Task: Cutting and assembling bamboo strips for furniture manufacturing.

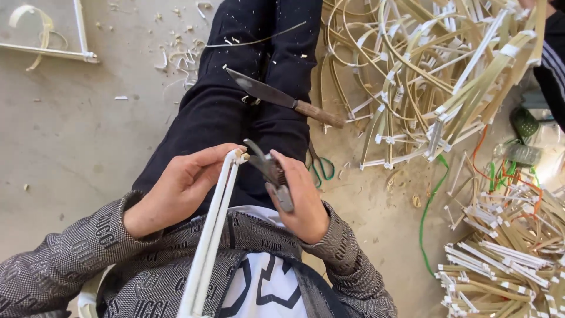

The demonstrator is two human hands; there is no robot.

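While the person sits on the bare concrete floor (pixel 70 147) with legs stretched out, the left hand (pixel 176 188) is closed around the top end of a pair of white-wrapped strips (pixel 213 235), thumb and fingers pinching them together just below their tips, and the strips run down from there across the lap and past the patterned grey sleeves toward the bottom of the view. The right hand (pixel 297 197) is wrapped around the handles of a small pair of metal pliers (pixel 269 169), whose nose points at the strip ends and sits just beside them; whether it already bites on anything there is too small to tell. It looks like the step of fastening or trimming the joined ends of the strips, judging from the tool's aim. A next move would seem to call for the left hand holding both strips level and tight while the pliers close squarely on the very tip, without slipping onto the thumb. A knife with a wooden handle (pixel 282 99) lies across the person's thigh, well clear of both hands, and green-handled scissors (pixel 321 168) rest on the floor beside the right leg. Heaps of bent bamboo strips with white bindings (pixel 435 76) lie to the right.
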